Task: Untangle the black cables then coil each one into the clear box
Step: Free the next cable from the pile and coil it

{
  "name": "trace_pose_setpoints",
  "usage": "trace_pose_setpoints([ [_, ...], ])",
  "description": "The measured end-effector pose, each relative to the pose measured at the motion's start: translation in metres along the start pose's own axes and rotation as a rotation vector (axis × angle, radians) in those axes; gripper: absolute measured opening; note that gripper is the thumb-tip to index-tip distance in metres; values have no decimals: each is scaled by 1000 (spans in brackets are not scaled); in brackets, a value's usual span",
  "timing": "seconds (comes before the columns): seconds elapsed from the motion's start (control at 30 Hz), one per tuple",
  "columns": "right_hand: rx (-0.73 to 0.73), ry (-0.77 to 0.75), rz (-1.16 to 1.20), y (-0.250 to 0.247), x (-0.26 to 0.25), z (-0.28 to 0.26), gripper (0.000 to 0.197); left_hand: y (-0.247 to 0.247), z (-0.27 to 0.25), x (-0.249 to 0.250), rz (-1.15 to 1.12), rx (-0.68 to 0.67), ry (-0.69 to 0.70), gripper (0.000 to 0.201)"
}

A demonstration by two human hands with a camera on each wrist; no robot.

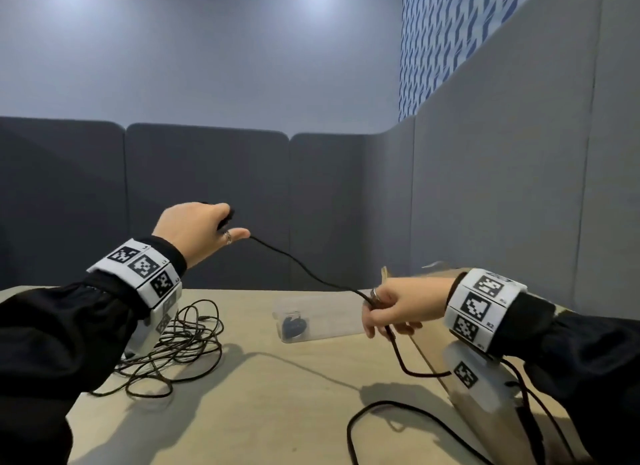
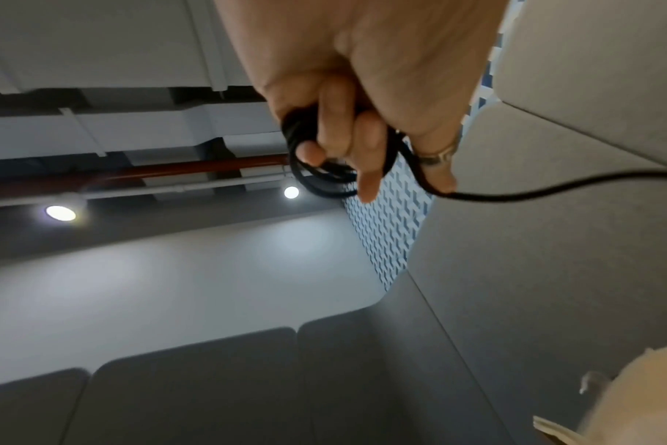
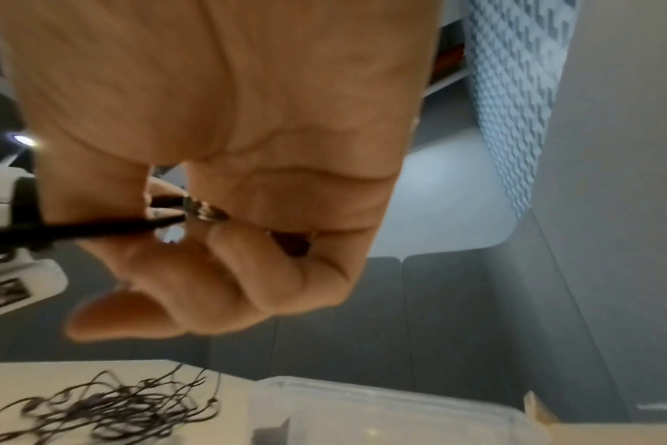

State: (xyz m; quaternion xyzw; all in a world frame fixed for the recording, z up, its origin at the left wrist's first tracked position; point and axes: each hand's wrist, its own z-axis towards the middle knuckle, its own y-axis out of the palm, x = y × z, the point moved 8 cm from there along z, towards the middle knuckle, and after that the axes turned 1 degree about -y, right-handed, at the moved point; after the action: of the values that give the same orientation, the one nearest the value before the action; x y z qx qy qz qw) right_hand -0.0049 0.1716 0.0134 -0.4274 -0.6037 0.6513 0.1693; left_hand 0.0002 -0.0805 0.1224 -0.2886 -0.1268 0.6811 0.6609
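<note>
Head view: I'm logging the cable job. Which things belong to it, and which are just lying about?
In the job:
left hand gripping coiled loops
right hand gripping the black cable
tangled cables
clear box

Lying about:
cardboard piece

Tan table (image 1: 263,412), tangled cables (image 1: 173,347), clear box (image 1: 322,321)

Dark grey padded panels (image 1: 207,205) with rounded top corners fence the pale wooden bench (image 1: 270,395) at the back, and lighter grey panels (image 1: 502,187) run along the right. Above them rises a plain wall (image 1: 207,66) lit by two soft spots, beside a blue-and-white patterned strip (image 1: 450,31). Round ceiling lamps (image 2: 60,213) glow near a red pipe (image 2: 195,168).
</note>
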Motion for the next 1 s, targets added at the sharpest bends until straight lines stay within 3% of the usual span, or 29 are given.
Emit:
trace_pose_setpoints([
  [0.13,-117,-60,135,24,-21,-19,22,-12,-3,-13,17,182,-56,48],
  [0.23,-254,0,118,48,-20,-32,18,-14,-6,-36,32,184,-173,46],
  [0.3,-141,78,73,39,-6,-34,16,-9,-9,-49,62,163,-211,46],
  [0.37,66,179,-92,4,13,-35,18,-1,-12,-57,90,110,-250,46],
  [0.43,184,288,-195,-33,32,-41,19,8,-15,-65,117,46,-294,46],
  [0.57,77,419,-61,-45,63,-49,23,19,-24,-89,147,-34,-399,43],
  [0.63,95,423,-65,-41,66,-49,21,23,-29,-98,134,-65,-445,43],
  [0.7,284,372,-28,-53,67,-45,17,26,-32,-99,104,-94,-475,41],
  [0.77,567,281,68,-81,68,-39,18,28,-34,-94,34,-105,-503,40],
  [0.87,967,40,361,-129,58,-35,23,35,-34,-78,-78,-145,-526,45],
  [1.0,1146,-401,582,-178,5,-35,23,40,-29,-55,-278,-160,-551,56],
])
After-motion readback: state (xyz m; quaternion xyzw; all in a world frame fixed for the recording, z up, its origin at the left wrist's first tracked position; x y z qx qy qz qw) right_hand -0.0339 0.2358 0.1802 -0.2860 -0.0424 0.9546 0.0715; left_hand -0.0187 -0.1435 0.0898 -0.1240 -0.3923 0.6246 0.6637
